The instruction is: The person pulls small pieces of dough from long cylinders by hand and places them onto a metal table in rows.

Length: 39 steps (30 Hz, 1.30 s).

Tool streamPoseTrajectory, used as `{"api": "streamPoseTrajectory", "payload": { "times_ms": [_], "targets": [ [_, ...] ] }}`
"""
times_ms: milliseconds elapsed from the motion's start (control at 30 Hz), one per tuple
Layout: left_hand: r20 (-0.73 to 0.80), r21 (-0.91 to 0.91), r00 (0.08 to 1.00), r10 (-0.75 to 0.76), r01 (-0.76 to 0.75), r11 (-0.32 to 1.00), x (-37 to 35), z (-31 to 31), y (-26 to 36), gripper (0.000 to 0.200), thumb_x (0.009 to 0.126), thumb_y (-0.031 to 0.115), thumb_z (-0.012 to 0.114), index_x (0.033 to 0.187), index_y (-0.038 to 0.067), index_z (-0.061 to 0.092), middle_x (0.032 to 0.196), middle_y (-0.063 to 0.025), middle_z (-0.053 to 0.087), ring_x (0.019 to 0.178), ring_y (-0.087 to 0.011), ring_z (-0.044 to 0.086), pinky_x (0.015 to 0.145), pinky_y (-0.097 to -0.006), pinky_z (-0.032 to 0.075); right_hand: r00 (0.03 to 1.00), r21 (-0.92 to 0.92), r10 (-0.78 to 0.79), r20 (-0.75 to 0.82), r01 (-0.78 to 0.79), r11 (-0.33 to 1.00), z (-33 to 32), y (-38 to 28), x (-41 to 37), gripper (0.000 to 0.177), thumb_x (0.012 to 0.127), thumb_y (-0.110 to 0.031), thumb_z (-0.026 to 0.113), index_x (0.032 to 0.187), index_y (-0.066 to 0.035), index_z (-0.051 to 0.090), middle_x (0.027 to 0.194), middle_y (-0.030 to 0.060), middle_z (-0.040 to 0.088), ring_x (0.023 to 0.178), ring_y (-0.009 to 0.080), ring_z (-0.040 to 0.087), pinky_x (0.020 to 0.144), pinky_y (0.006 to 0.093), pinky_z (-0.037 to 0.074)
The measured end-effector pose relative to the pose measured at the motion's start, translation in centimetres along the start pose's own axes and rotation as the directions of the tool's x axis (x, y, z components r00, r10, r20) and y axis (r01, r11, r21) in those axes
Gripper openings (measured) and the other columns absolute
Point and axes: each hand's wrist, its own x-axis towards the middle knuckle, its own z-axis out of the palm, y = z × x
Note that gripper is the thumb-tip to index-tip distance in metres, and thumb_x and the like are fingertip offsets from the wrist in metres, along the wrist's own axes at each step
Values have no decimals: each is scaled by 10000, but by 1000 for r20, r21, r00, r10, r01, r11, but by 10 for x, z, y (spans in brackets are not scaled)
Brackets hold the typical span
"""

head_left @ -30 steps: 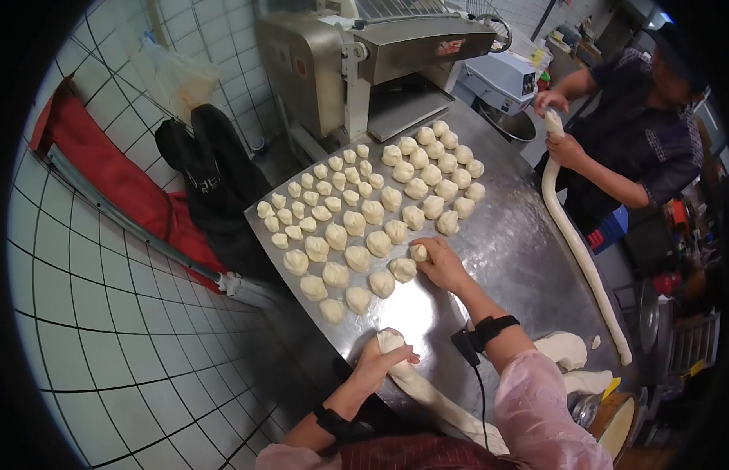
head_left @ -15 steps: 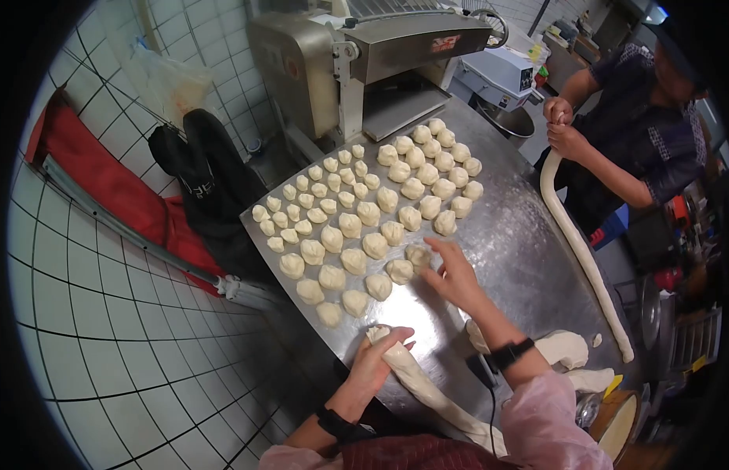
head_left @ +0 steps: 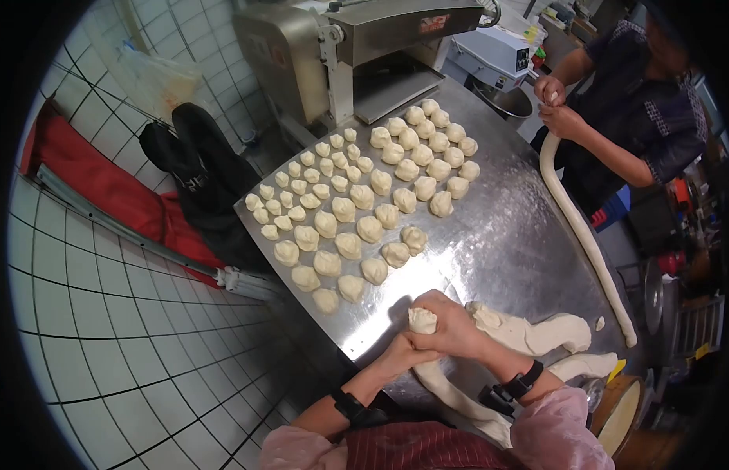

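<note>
My left hand point(head_left: 402, 354) is wrapped round a long dough rope point(head_left: 458, 398) near the table's front edge. Right beside it, my right hand point(head_left: 451, 325) is closed on the same rope, and the rope's torn end point(head_left: 422, 319) sticks out of the grip. Ahead of my hands, rows of dough pieces point(head_left: 348, 245) lie on the metal table point(head_left: 505, 235), small ones at the left and larger ones towards the middle and back. The nearest piece point(head_left: 414, 239) lies beyond my right hand.
Thick dough strips point(head_left: 537, 333) lie right of my hands. Across the table a co-worker point(head_left: 638, 102) holds another long dough rope point(head_left: 580, 231) along the right edge. A metal machine point(head_left: 302, 63) stands at the back, and a round container point(head_left: 619, 415) at the lower right.
My right hand has moved back from the dough pieces to the rope and closed on it beside my left hand. My left hand and the rope's end have moved right. The view has shifted slightly.
</note>
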Motion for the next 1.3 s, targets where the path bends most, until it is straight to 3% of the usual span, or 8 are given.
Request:
{"api": "streamPoseTrajectory", "payload": {
  "times_ms": [233,300,433,500,767,1033,1133,1300],
  "targets": [
    [25,139,997,-74,70,988,-4,19,9,171,847,52,669,986,7,580,895,-60,640,813,-114,619,729,-277,513,942,-320,-27,-335,-87,943,-11,23,42,443,768,-199,692,1167,-104,527,1101,169,574,904,385,613,765,426,509],
    [407,379,902,143,-309,872,-18,35,31,154,889,121,631,964,7,559,815,-31,624,747,-99,619,675,-263,504,887,-279,54,-458,-201,939,-33,44,69,427,785,-158,680,1182,-112,529,1121,175,558,926,391,597,790,426,496],
    [-111,-73,993,49,-57,996,-17,-25,3,98,907,121,599,908,30,562,774,-40,607,737,-137,620,761,-303,517,876,-137,-24,-481,-48,989,-56,52,104,407,807,-105,648,1196,-119,530,1111,179,546,964,391,575,829,415,480],
    [-114,-141,992,49,-65,988,-26,-32,-1,87,908,110,588,871,35,563,765,-43,602,743,-152,623,792,-324,515,853,-188,-205,-481,128,974,-56,58,122,418,809,-59,627,1211,-124,530,1113,173,542,1012,374,559,862,400,464],
    [-152,-210,988,36,-68,975,-37,-27,-2,53,903,37,553,872,39,511,718,-70,570,777,-224,631,893,-424,495,974,-358,-12,-227,-72,931,-59,61,128,382,823,-64,603,1202,-97,563,1156,158,556,984,357,588,838,410,481],
    [-271,-365,955,121,-218,905,-35,-10,-10,72,927,95,568,928,24,573,838,-72,618,902,-220,644,871,-380,496,879,-411,-141,-455,-66,909,-45,64,100,353,832,-131,636,1177,-80,580,1074,152,592,865,324,624,755,398,501],
    [-361,-409,930,65,-221,886,-37,-6,-16,166,929,90,566,1072,7,546,1047,-106,589,1050,-236,591,946,-416,477,923,-240,-121,-365,32,970,-37,14,49,355,830,-154,647,1170,-75,583,1052,166,586,786,288,615,706,374,503],
    [-361,-306,909,206,-325,895,-40,9,-17,622,916,91,598,1441,108,264,1258,-99,449,1152,-198,499,961,-342,434,944,95,-48,327,18,995,3,-14,-23,482,820,-147,685,1270,-65,532,1028,119,613,787,195,606,708,316,503]
  ]
}}
